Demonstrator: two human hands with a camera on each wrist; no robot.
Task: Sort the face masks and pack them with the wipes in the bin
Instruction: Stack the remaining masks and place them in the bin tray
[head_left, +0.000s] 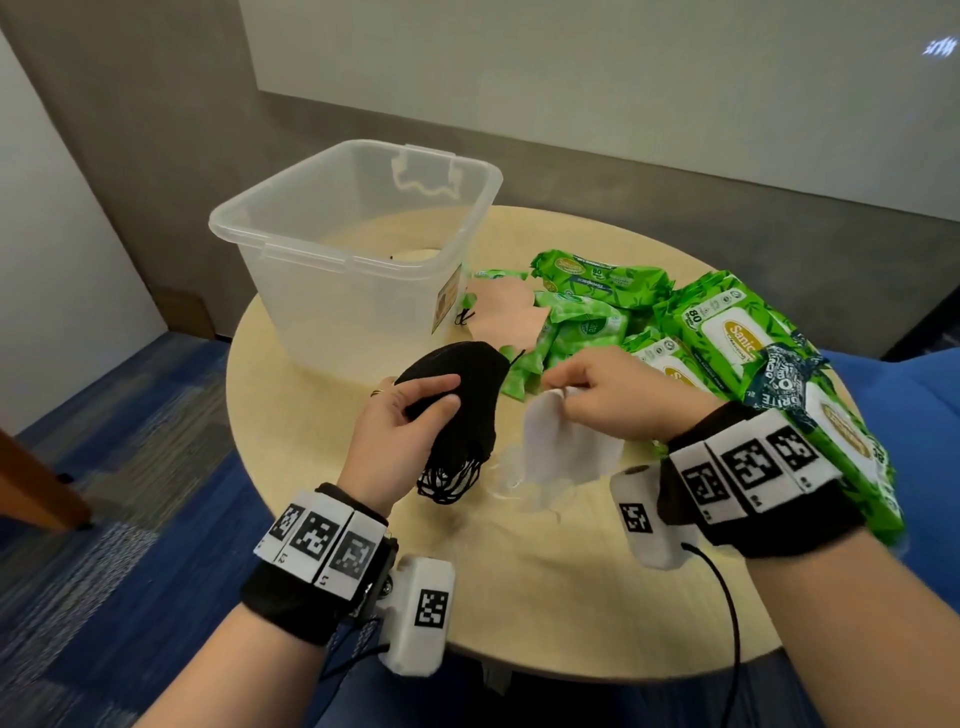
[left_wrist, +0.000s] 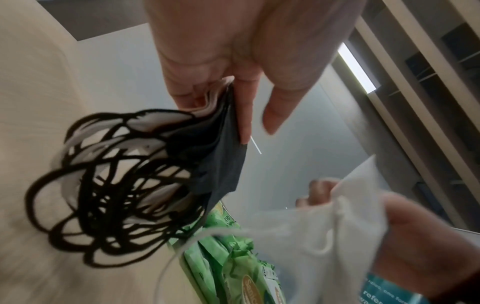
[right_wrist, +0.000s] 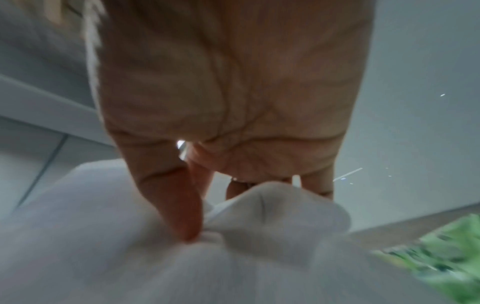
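My left hand (head_left: 415, 402) grips a stack of black face masks (head_left: 462, 395) above the round table, their black ear loops (left_wrist: 103, 195) dangling below. My right hand (head_left: 587, 387) pinches a white face mask (head_left: 566, 447) just to the right, lifted off the table; thumb and fingers press its fabric (right_wrist: 259, 216). A pink mask (head_left: 506, 314) lies beside the clear plastic bin (head_left: 291, 244), which stands at the table's back left. Green wipe packs (head_left: 727, 332) are heaped on the right side of the table.
The light wooden table (head_left: 545, 587) has bare surface near me. A blue seat (head_left: 914, 415) is at the right, blue carpet on the left. A grey wall stands behind the table.
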